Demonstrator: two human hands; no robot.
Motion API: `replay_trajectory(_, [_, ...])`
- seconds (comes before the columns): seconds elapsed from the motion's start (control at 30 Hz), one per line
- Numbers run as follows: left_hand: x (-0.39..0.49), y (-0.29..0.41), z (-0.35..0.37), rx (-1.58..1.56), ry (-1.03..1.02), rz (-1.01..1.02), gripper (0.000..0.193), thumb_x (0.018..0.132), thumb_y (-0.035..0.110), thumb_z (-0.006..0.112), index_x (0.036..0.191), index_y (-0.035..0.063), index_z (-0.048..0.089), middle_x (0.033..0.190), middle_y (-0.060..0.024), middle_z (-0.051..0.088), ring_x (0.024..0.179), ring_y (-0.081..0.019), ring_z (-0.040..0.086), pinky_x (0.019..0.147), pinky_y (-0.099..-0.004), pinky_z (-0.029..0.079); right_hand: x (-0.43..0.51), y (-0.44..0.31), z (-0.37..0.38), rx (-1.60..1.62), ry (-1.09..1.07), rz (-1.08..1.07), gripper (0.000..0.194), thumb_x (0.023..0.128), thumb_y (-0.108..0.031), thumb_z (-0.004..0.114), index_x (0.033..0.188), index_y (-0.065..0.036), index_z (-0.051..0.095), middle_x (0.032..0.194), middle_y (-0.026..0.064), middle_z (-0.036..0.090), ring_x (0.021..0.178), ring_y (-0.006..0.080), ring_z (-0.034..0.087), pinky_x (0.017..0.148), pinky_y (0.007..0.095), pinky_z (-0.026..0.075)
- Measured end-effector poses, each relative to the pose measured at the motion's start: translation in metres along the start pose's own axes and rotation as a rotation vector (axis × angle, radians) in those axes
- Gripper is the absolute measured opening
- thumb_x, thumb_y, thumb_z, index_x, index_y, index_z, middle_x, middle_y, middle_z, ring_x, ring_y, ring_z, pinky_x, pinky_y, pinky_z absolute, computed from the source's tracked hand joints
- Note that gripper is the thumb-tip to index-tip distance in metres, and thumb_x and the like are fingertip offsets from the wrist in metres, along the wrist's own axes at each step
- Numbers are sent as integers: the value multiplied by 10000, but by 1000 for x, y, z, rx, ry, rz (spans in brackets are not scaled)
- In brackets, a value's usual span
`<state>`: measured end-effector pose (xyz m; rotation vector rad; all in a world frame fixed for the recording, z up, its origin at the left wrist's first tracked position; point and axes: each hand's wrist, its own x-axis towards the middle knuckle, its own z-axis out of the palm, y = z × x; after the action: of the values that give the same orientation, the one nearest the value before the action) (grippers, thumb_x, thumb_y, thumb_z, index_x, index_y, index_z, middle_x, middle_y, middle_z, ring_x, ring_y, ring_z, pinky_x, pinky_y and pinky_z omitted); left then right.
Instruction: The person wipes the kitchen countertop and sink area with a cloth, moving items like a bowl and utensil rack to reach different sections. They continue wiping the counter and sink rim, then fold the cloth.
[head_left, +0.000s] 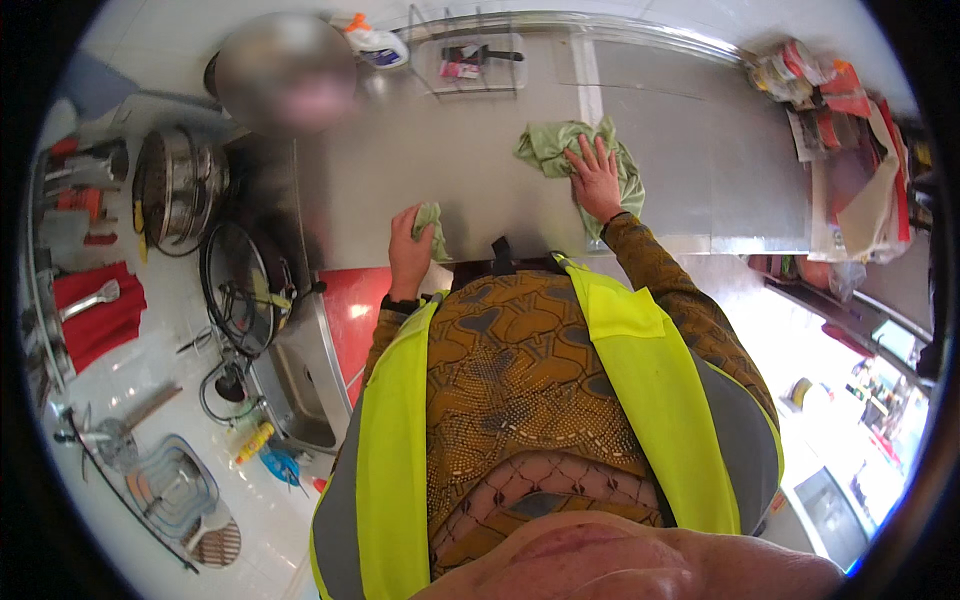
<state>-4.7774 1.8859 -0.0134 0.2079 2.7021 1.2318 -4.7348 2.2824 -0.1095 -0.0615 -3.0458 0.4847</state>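
A stainless steel counter (465, 150) stretches in front of me. My right hand (596, 180) lies palm down with fingers spread, holding a crumpled green cloth (544, 146) against its surface. At the front edge of the counter, left of my body, my left hand (410, 244) grips a smaller piece of green cloth (429, 225). Part of that cloth is hidden by the fingers. The two hands are well apart.
At the back stand a spray bottle (379, 46) and a wire rack (465, 90) over a tray with a black-handled tool. A blurred round object (285, 75) is back left. Left are steamer pots (172, 187), a wok-like pan (244, 289) and a sink (300, 390). Bagged goods (795, 75) crowd the right end.
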Motion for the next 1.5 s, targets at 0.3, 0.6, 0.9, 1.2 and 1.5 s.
replay_trajectory(0.3, [-68,-45,-60,-1,140,-240,456,901,138,649,1341,50,567,1251,-175,564,1190,-310,553,1017,-374,448,85,-99,52,49,10,-211,563,932,-282,594,1477,-247,453,1639,73,224,1502,418,137,1176,639,149])
replay_trajectory(0.6, [-83,-78,-124,-84,19,-283,435,921,159,632,1348,112,565,1289,-153,562,1151,-327,594,983,-396,476,167,-275,119,76,-58,-449,575,946,-321,589,1491,-238,427,1638,99,215,1495,442,141,1171,654,144])
replay_trajectory(0.9, [-118,-160,-157,-15,-34,-292,472,880,144,681,1338,139,564,1311,-117,562,1156,-339,590,941,-414,506,274,-458,215,84,-108,-520,554,995,-420,520,1517,-291,388,1656,70,172,1511,419,84,1182,649,85])
replay_trajectory(1.2, [-141,-173,-170,-107,8,-414,480,865,118,684,1329,149,568,1297,-110,568,1124,-349,606,910,-415,520,299,-588,251,-257,-206,-737,470,1052,-333,373,1521,-307,384,1656,39,163,1514,391,91,1207,644,107])
replay_trajectory(1.5, [-134,-156,-171,-112,39,-354,450,873,92,660,1312,130,569,1286,-137,565,1120,-380,599,904,-446,516,206,-574,219,-109,-249,-1116,466,910,-265,520,1370,-259,592,1603,37,321,1478,360,244,1180,598,217])
